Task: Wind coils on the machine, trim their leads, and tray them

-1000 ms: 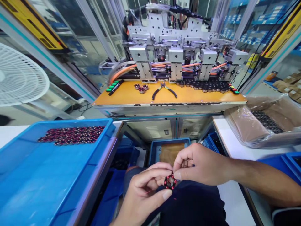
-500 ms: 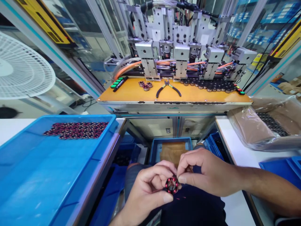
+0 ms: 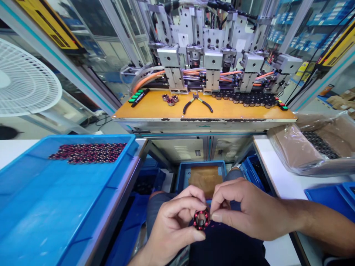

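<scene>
Between the thumb and fingers of my left hand (image 3: pixel 177 218) is a small round part (image 3: pixel 201 220), a dark ring with red spots and an open centre. My right hand (image 3: pixel 238 207) is just to its right, with thumb and index finger pinched together at the ring's edge; whatever lies between those fingertips is too small to make out. Both hands are above my lap. Similar red and black parts (image 3: pixel 88 152) fill the far end of a blue tray (image 3: pixel 63 207) on the left.
Ahead, an orange bench top (image 3: pixel 155 111) carries pliers (image 3: pixel 196 101), a few red ring parts (image 3: pixel 170 101) and rows of black parts (image 3: pixel 249 99) under a machine (image 3: pixel 212 59). A plastic-lined box (image 3: pixel 291 147) stands right, a white fan (image 3: pixel 27 79) left.
The ring and my left hand have shifted slightly left. My right fingertips are now a little lower, beside the ring's right edge. The whole view has moved slightly.
</scene>
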Tool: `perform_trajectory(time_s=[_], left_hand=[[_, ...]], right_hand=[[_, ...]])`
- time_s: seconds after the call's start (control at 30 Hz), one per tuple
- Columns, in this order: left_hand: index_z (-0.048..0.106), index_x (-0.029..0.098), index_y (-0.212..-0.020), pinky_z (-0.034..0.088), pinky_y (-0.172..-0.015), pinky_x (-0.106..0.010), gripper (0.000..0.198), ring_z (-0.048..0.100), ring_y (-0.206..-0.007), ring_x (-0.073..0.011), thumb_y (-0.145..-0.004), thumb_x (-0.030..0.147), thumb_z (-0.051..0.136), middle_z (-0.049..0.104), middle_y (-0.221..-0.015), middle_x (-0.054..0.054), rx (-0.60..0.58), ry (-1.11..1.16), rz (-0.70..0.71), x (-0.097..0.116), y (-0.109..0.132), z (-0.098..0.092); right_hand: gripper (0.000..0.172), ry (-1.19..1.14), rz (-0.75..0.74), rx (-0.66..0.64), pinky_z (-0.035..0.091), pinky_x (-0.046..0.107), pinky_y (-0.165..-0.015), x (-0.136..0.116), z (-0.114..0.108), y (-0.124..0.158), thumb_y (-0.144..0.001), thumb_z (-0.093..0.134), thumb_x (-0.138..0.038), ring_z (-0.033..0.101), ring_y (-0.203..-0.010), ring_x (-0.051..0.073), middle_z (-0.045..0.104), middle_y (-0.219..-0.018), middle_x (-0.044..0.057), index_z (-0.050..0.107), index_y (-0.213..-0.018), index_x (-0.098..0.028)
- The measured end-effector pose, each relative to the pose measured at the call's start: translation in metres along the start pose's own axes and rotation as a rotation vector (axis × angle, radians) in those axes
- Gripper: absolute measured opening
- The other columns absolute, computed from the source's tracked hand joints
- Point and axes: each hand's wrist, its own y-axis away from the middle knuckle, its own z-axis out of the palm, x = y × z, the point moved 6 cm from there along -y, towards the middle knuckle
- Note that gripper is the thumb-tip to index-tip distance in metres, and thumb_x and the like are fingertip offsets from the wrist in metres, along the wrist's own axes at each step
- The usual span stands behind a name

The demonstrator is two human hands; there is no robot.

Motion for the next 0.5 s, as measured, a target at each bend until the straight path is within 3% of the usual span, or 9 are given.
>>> perform_trajectory(time_s=[0.1, 0.27, 0.37, 0.5], left_hand=[[0.075, 0.024, -0.097, 0.047, -0.06, -0.021, 0.03, 0.062, -0.07, -0.0108, -0.07, 0.026, 0.086, 0.054, -0.096, -0.002, -0.015, 0.088, -0.016, -0.006, 0.002, -0.002], [0.073, 0.021, -0.093, 0.043, -0.06, -0.02, 0.032, 0.058, -0.07, -0.0106, -0.068, 0.036, 0.086, 0.054, -0.091, -0.002, -0.055, 0.223, -0.084, -0.012, 0.0, 0.001], [0.074, 0.02, -0.089, 0.039, -0.063, -0.02, 0.038, 0.055, -0.077, -0.0125, -0.061, 0.04, 0.09, 0.057, -0.091, -0.003, 0.003, 0.264, -0.165, -0.015, 0.0, 0.006], [0.074, 0.02, -0.086, 0.038, -0.064, -0.02, 0.041, 0.05, -0.072, -0.011, -0.056, 0.041, 0.092, 0.056, -0.088, -0.001, 0.039, 0.302, -0.231, -0.016, 0.002, 0.009]], right_hand=[[0.007, 0.084, -0.186, -0.084, 0.047, 0.02, -0.066, -0.006, -0.005, 0.009, -0.091, 0.065, -0.013, 0.059, -0.068, 0.01, 0.065, -0.074, 0.002, 0.068, -0.084, -0.012], [0.008, 0.457, -0.555, 0.185, 0.051, 0.029, -0.08, -0.016, -0.016, 0.015, -0.096, 0.059, -0.013, 0.061, -0.085, 0.015, 0.069, -0.09, 0.009, 0.064, -0.102, -0.01], [0.012, 0.478, -0.706, 0.201, 0.052, 0.03, -0.081, -0.019, -0.005, 0.011, -0.098, 0.058, -0.018, 0.062, -0.089, 0.016, 0.07, -0.093, 0.01, 0.063, -0.105, -0.01], [0.01, 0.448, -0.788, 0.226, 0.051, 0.029, -0.073, -0.021, 0.001, 0.004, -0.097, 0.062, -0.02, 0.061, -0.082, 0.015, 0.07, -0.088, 0.009, 0.065, -0.098, -0.01]])
